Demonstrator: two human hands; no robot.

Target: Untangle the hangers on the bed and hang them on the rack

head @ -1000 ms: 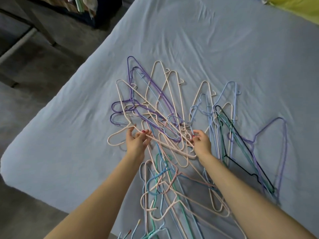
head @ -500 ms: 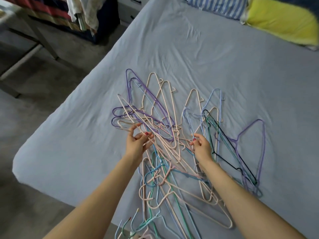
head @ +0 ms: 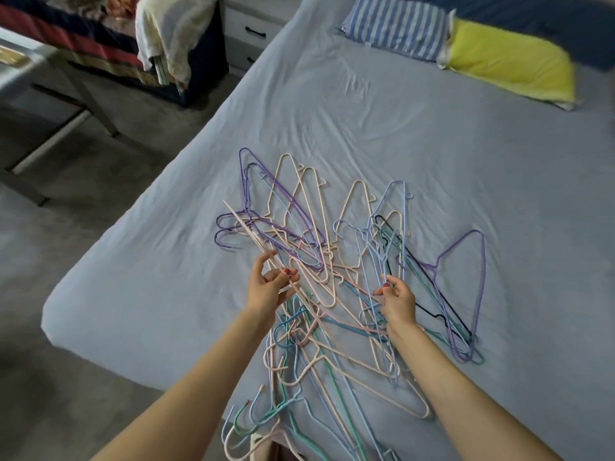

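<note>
A tangle of thin wire hangers [head: 319, 261] in pink, cream, purple, blue, green and black lies spread on the pale blue bed sheet [head: 399, 134]. My left hand [head: 271, 287] pinches the straight bar of a pink hanger [head: 253, 241], which slants up and to the left off the pile. My right hand [head: 396, 299] holds a light blue hanger [head: 397, 207] at the right side of the pile. A purple hanger [head: 466, 261] and a black one [head: 429, 287] lie further right. No rack is in view.
A striped pillow [head: 396, 24] and a yellow pillow [head: 509, 66] lie at the head of the bed. A white drawer unit [head: 253, 38], draped cloths [head: 169, 31] and a metal frame [head: 53, 134] stand on the grey floor at the left.
The view has tilted up, so the pillows now show. My left hand has lifted the pink hanger's bar off the pile. My right hand has shifted right onto the blue hangers.
</note>
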